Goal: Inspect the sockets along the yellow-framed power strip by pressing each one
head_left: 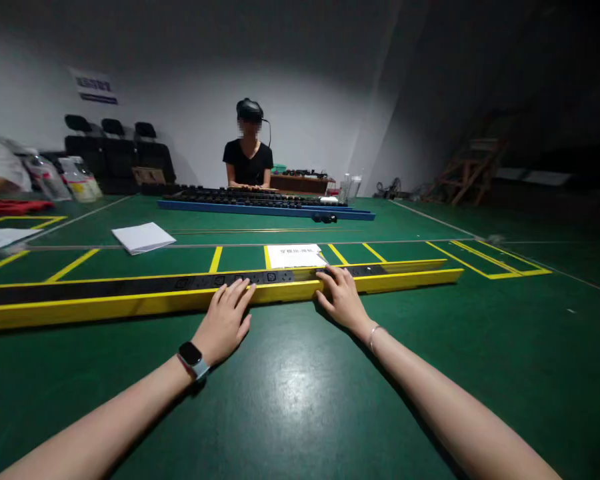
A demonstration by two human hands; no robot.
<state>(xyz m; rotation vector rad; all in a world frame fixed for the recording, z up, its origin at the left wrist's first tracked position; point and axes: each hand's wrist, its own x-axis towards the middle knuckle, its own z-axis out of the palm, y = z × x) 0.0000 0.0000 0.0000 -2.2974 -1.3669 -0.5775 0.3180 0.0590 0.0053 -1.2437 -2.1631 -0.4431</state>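
A long yellow strip with a black socket face [130, 297] lies across the green table in front of me. My left hand [226, 322], with a dark watch on the wrist, rests flat against its near side, fingers stretched onto the edge. My right hand [343, 298], with a thin bracelet, also lies open, its fingertips on the top of the strip. Just behind the strip sits a white label card [294, 255] with printed text.
Yellow lines [485, 263] mark boxes on the green table [290, 393]. A white paper stack [143, 237] lies at back left. Farther off, a person in a black shirt [249, 160] sits behind a long blue strip [265, 205]. Bags lie at the far left.
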